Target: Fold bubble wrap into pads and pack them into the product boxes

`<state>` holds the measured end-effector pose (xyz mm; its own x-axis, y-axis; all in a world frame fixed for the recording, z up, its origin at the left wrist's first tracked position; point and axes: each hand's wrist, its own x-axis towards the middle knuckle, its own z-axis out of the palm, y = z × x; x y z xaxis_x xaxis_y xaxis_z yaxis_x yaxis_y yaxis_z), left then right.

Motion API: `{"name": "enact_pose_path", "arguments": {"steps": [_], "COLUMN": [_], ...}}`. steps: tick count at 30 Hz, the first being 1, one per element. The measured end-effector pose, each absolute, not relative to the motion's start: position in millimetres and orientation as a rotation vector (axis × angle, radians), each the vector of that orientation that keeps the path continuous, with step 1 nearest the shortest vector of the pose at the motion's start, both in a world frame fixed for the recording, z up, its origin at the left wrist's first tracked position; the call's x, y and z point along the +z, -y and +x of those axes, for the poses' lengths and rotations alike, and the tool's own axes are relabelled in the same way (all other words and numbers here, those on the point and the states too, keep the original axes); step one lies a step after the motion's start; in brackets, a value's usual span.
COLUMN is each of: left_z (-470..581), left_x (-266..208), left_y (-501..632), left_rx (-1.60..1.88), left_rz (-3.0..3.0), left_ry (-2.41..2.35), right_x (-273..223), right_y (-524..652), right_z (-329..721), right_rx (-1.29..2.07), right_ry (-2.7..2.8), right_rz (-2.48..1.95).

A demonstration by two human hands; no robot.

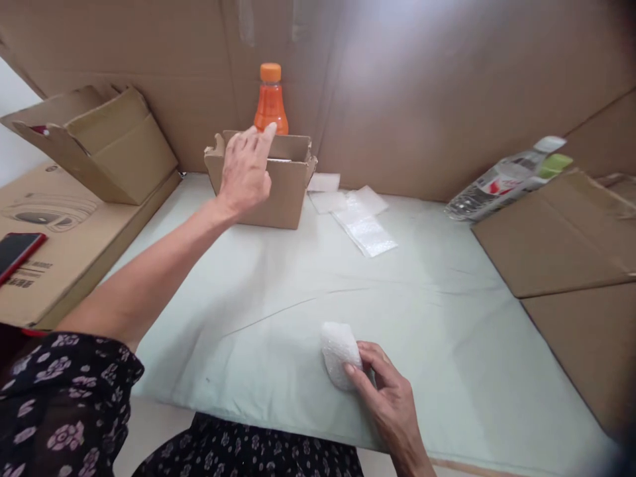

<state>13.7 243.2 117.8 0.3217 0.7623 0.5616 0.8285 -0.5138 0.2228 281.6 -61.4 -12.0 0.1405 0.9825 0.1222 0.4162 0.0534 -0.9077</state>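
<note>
My left hand point(246, 169) is at the near side of a small open cardboard box point(278, 195). Its fingers reach over the rim, with the index finger stretched out and nothing visible in the hand; the tips of the other fingers are partly hidden. Inside the box, a pale edge shows, but I cannot make out what it belongs to. Close to the front edge of the table, my right hand point(385, 391) pinches a curved piece of bubble wrap point(340, 351) between thumb and fingers. Several flat bubble wrap pieces point(365, 225) lie to the right of the box.
Behind the box stands an orange bottle point(271, 99). At left, an open carton point(126, 142) and a phone point(20, 252) rest on a flat cardboard box point(64, 218). A clear plastic bottle point(497, 182) leans behind a larger carton point(561, 232) on the right. Cardboard walls point(422, 86) enclose the back.
</note>
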Motion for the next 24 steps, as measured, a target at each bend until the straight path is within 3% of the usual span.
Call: {"name": "enact_pose_path", "arguments": {"steps": [7, 15, 19, 24], "left_z": [21, 39, 10, -33], "left_x": [122, 142, 146, 126], "left_y": [-216, -48, -23, -30], "left_rx": [-0.748, -0.551, -0.734, -0.961], "left_rz": [-2.498, -2.665, -2.699, -2.662], "left_ry": [1.439, 1.001, 0.986, 1.068], "right_x": [0, 89, 137, 173], "right_y": [68, 34, 19, -26], "right_z": [314, 323, 310, 293], "right_rx": [0.831, 0.441, 0.255, 0.400], "right_ry": [1.231, 1.066, 1.142, 1.436], "right_rz": [-1.597, -1.302, -1.142, -1.097]}}
